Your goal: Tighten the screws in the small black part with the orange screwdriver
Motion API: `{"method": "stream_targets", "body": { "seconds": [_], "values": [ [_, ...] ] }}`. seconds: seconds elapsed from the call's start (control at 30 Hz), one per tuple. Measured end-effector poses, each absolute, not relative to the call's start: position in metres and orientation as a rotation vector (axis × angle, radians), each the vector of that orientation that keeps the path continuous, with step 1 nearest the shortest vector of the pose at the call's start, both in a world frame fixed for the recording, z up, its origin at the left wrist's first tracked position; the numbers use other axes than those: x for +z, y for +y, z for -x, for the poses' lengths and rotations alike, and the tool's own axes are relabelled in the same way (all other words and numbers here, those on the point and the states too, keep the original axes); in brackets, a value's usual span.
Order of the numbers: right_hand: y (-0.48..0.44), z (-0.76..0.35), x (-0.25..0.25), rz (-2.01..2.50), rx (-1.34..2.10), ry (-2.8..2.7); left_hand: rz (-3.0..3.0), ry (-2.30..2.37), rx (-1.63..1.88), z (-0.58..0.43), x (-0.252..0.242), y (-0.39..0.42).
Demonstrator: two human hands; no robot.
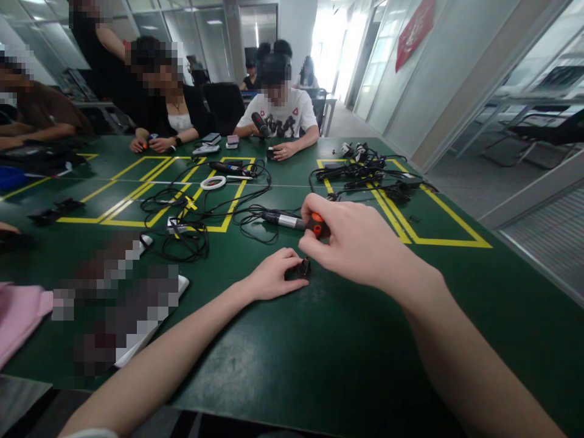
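My right hand [353, 240] is closed around the orange-and-black handle of a small screwdriver [317, 225], held upright with its tip down on a small black part [301, 268]. My left hand [276, 275] rests on the green table [319, 365] with its fingers curled around that black part, pinning it in place. Just behind my right hand lies a silver-and-black cylindrical tool [283, 219] with a cable running from it.
A tangle of black cables [191, 213] and a white ring [213, 182] lie over yellow tape squares [150, 201]. More cables and adapters [365, 170] are heaped at the far right. Other people sit along the far and left edges. A pink cloth [18, 316] lies near left.
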State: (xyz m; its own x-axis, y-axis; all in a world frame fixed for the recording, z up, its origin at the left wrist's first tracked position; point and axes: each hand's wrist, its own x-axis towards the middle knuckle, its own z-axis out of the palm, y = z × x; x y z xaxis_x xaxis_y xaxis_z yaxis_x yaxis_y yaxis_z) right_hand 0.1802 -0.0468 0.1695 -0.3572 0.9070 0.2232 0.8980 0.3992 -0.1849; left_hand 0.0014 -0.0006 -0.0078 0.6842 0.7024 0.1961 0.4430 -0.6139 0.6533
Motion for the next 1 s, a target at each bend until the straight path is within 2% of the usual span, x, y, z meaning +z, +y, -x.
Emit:
{"method": "stream_targets", "body": {
  "seconds": [1.0],
  "values": [
    [-0.0457,-0.1792,0.1704,1.605,-0.013,-2.327,-2.309,0.863,0.610,-0.0001,-0.0039,-0.0026]
  ]
}}
